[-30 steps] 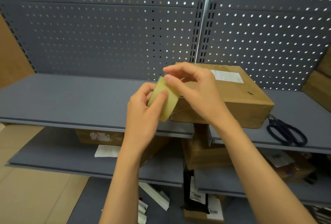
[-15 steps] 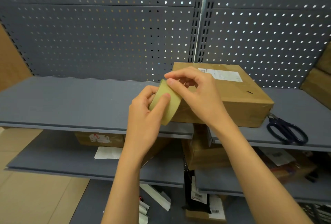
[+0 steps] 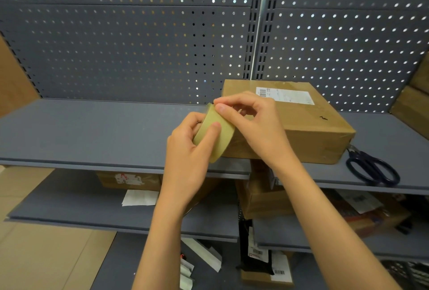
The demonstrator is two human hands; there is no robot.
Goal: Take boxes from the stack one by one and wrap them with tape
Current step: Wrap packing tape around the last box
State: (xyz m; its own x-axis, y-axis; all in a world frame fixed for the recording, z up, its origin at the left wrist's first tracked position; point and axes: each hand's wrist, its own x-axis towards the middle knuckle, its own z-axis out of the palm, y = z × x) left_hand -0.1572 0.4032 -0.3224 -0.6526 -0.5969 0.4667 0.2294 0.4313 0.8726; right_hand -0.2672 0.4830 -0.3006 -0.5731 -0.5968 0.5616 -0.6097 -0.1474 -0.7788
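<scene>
While left hand (image 3: 185, 150) grips tape roll (image 3: 214, 134), right hand (image 3: 253, 122) fingers (image 3: 220, 110) pick at its rim, likely hunting tape end. Box (image 3: 290, 125) sits at shelf (image 3: 92, 132) front edge, scissors (image 3: 371, 168) beside. Next: peel strip free, stick to box.

Yellowish translucent plastic tape roll (image 3: 214, 133), smooth, slight sheen. Just behind the grip, brown cardboard box (image 3: 301, 132), matt, with glossy tape over a white paper label (image 3: 285, 96). Grey matt metal shelf (image 3: 92, 132) beneath; perforated metal back panel (image 3: 130, 46). Right of grip, black-handled scissors (image 3: 371, 166), glossy.
</scene>
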